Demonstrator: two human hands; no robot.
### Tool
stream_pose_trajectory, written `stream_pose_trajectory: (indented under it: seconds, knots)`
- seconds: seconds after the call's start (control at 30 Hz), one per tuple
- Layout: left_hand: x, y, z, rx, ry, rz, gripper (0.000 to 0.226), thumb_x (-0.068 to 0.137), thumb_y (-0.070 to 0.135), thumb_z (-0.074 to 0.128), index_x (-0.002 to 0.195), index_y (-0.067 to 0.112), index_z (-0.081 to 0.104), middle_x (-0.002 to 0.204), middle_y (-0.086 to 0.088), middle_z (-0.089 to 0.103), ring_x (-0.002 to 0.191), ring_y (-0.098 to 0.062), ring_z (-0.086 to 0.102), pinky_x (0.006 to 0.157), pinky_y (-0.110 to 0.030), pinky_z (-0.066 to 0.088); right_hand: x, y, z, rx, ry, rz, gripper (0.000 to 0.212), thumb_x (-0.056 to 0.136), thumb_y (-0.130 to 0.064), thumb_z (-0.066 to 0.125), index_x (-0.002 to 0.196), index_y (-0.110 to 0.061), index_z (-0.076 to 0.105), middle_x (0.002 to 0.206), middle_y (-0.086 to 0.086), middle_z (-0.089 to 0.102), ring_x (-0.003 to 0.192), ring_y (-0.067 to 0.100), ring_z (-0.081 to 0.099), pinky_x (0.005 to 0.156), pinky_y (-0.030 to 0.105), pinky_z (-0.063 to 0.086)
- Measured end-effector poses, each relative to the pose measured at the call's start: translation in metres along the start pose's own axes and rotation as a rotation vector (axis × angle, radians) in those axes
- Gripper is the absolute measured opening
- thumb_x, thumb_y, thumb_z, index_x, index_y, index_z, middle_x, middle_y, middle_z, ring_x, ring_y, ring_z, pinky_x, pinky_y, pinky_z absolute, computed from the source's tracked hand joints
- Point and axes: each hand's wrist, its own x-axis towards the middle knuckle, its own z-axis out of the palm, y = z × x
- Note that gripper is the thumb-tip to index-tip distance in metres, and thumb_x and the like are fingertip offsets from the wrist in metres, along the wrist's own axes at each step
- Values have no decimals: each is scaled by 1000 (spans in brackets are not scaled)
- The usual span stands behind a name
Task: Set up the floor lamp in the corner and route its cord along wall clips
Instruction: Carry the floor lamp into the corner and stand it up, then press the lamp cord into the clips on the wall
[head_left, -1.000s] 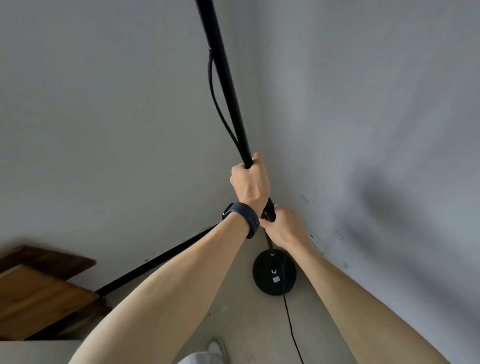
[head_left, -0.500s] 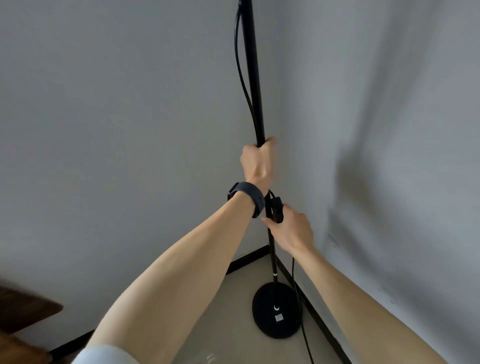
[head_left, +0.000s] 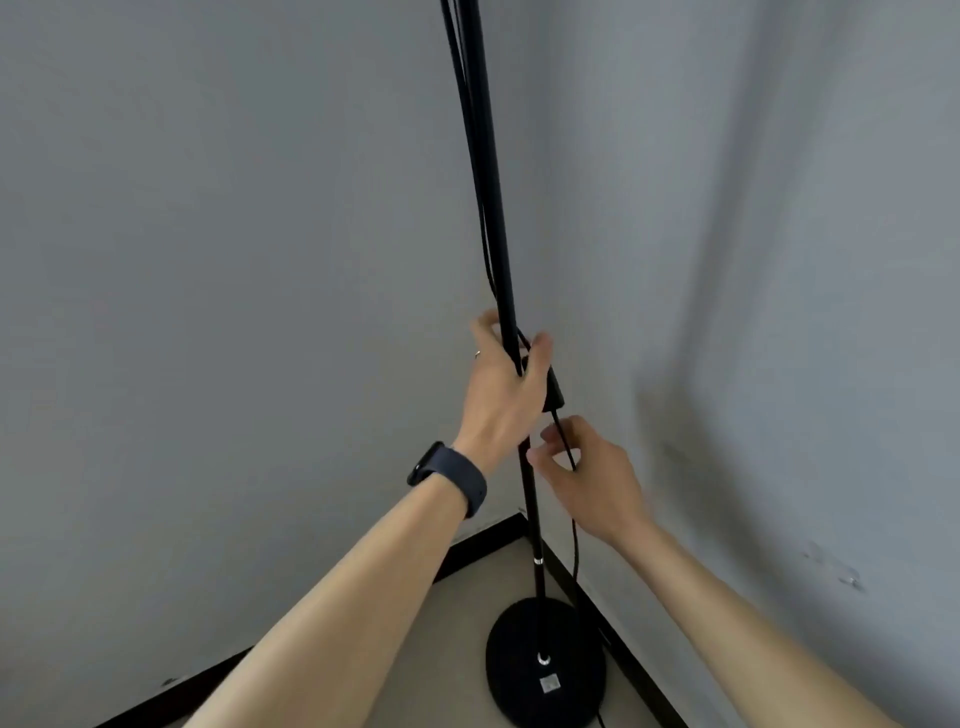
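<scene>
Corner: two plain grey walls meet right behind the lamp, with a black strip along the bottom of each wall.
Floor: a beige floor shows in front of the lamp; the free room is toward the person.
Lamp: the tall thin black metal lamp pole stands nearly straight up on its round flat black base, and the base sits on the floor tucked into the corner, close to both walls.
Cord: a thin black cord hangs beside the pole, with a small black switch box on it.
Left hand: the left hand, with a dark watch band on the wrist, is loosely curled around the pole, fingers partly spread.
Right hand: the right hand pinches the cord between thumb and fingers just under the switch box.
</scene>
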Motion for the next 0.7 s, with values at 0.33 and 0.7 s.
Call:
stream_pose_trajectory:
  seconds: [0.33, 0.7]
  knots:
    - [-119, -151, 78, 273, 57, 58, 34, 94, 49, 57, 118, 24, 56, 108, 8, 55, 93, -8, 51, 75, -24, 44, -92, 147, 36, 32, -185, 182, 29, 105, -42, 43, 93, -23, 62, 89, -9, 74, 82, 8, 70, 75, 28, 54]
    - [-79, -160, 109, -94, -117, -191, 20, 100, 44, 52, 102, 35, 70, 96, 7, 69, 68, -9, 66, 68, -26, 56, -127, 163, -13, -248, 111, 269, 25, 104, -37, 47, 97, -20, 63, 73, -3, 67, 70, 21, 64, 69, 40, 54]
